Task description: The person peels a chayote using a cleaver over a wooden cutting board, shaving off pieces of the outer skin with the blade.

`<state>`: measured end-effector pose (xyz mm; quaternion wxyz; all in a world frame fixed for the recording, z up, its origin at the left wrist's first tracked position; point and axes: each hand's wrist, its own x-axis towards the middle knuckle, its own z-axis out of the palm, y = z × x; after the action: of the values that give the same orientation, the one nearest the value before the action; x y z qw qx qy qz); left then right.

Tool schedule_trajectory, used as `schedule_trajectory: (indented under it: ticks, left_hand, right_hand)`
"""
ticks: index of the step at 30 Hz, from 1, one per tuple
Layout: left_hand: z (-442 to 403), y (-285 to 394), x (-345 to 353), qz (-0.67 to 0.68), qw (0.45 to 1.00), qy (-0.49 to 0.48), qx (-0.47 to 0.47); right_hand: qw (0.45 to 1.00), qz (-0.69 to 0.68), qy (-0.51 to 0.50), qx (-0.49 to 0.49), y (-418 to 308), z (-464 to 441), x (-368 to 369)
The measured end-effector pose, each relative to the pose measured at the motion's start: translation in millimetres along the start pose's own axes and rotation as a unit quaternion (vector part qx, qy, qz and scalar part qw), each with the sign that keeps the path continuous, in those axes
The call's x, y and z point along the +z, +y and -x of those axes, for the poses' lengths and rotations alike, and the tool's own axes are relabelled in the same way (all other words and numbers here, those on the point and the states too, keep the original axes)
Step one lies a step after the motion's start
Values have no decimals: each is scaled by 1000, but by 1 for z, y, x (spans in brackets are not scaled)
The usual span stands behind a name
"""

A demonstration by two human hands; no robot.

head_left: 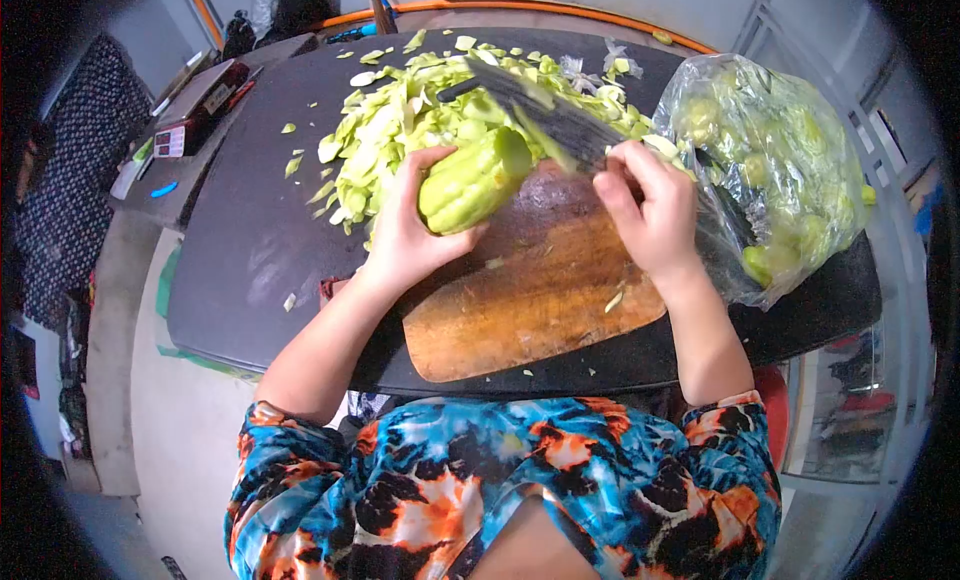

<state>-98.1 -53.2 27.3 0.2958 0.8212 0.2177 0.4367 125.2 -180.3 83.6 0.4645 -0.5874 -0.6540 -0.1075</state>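
My left hand (410, 230) is wrapped round a pale green chayote (465, 185), whose cut end faces up and to the right. My right hand (655, 205) grips a dark-bladed knife (560, 115), smeared by motion, its blade stretching up and left above the chayote. Below both hands lies a wooden cutting board (530, 310), tilted on the table, with a few green scraps on it. Behind the chayote spreads a large heap of thin pale green slices (385, 120).
A clear plastic bag (765, 170) of green vegetables sits at the right of the black table (250, 250). On a side bench at the left stands a scale (195, 110) with a red display. Broken bits of plastic (615, 60) lie behind the heap.
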Motion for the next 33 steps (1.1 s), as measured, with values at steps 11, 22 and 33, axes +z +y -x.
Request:
schedule_trajectory:
  ticks: [11,22,33]
  left_hand:
    - [1,-11,3,33,999,-30,-21]
    - [5,8,-4,71,995,-9,-73]
    - [-10,3,-6,-138,989,10,51]
  right_hand:
    - [978,-24,-54,-200,-31,15,8]
    - [998,45,-31,-43,9,2,21]
    - [991,113,11,69,38,-5,16]
